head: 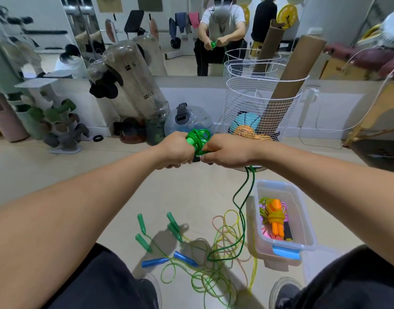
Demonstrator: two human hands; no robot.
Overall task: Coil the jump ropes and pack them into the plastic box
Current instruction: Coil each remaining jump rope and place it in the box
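Sitting over a pale tiled floor (pixel 57 170) in a gym room, with a wall mirror (pixel 169 36) ahead reflecting the person. Both arms reach forward and the two hands meet at mid-frame.

Green jump rope (pixel 198 141): bright green handle and a dark green cord, already wound into a tight bundle of loops. Left hand (pixel 176 150) is clenched around the handle end of the bundle; right hand (pixel 227 151) grips the bundle's other side, fingers curled, the two hands nearly touching. The unwound cord drops from under the right hand and trails down to the floor below the grip.

Below the grip, loose on the floor: a tangle of ropes (pixel 216 264) in yellow-green and pinkish cord, with green handles (pixel 160 230) and blue handles (pixel 169 259) lying below and left of the hands.

Plastic box (pixel 303 219): clear, lid off, blue latch on its near end, below and right of the grip. It holds a coiled rope with orange handles (pixel 275 217), bound in yellow cord, plus pink cord and a black handle.

Wire basket (pixel 247 103) stands just beyond the right hand, holding balls and a cardboard tube (pixel 287 85). Beyond the left hand: a rack of dumbbells (pixel 55 121).
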